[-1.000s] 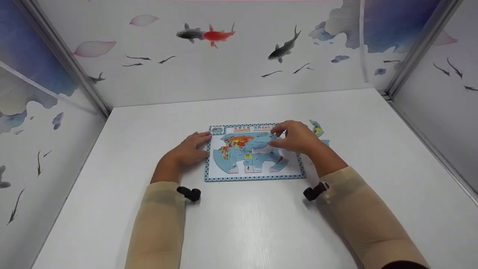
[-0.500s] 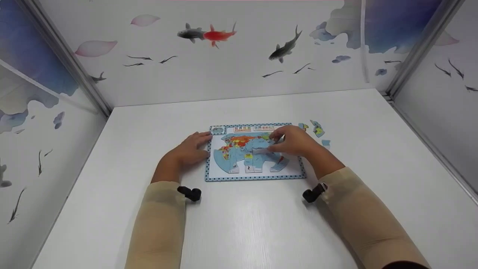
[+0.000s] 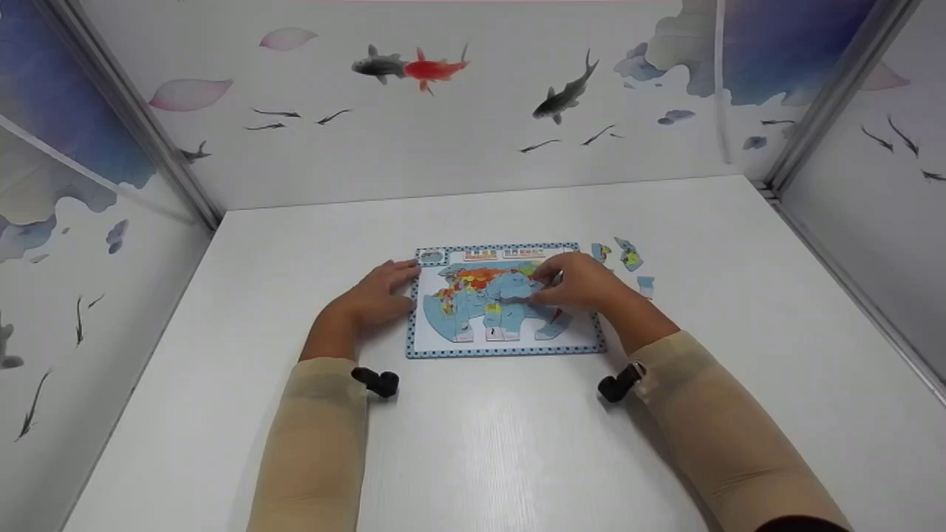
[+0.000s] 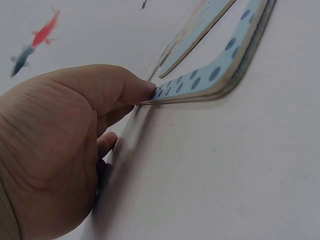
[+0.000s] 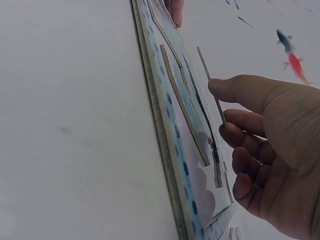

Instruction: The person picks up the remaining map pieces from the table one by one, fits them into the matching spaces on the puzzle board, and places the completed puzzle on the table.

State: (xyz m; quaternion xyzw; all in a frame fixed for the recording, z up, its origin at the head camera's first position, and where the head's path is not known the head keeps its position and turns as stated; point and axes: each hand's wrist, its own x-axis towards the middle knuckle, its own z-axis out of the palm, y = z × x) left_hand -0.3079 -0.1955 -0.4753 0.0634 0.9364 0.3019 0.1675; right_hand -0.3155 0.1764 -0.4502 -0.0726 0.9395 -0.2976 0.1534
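A flat world map jigsaw board (image 3: 506, 352) with a blue dotted border lies on the white table. Blue map pieces with orange and green patches fill much of it, and white backing shows between some along the bottom. My left hand (image 3: 369, 295) rests at the board's left edge, and its thumb touches the border in the left wrist view. Over the right half of the map, my right hand (image 3: 580, 281) pinches a thin puzzle piece (image 5: 218, 106) between thumb and fingers. In the right wrist view that piece is tilted just above the board, seen edge-on.
Loose puzzle pieces lie right of the board: a green and yellow one (image 3: 628, 255), a smaller one (image 3: 601, 253) and a blue one (image 3: 646, 286) by the right wrist. Fish-printed walls (image 3: 473, 148) stand behind and at both sides of the table (image 3: 480, 443).
My right hand has shifted slightly down and left with the piece, uncovering loose pieces behind it. The white gap by its fingertips looks narrower. My left hand has stayed put.
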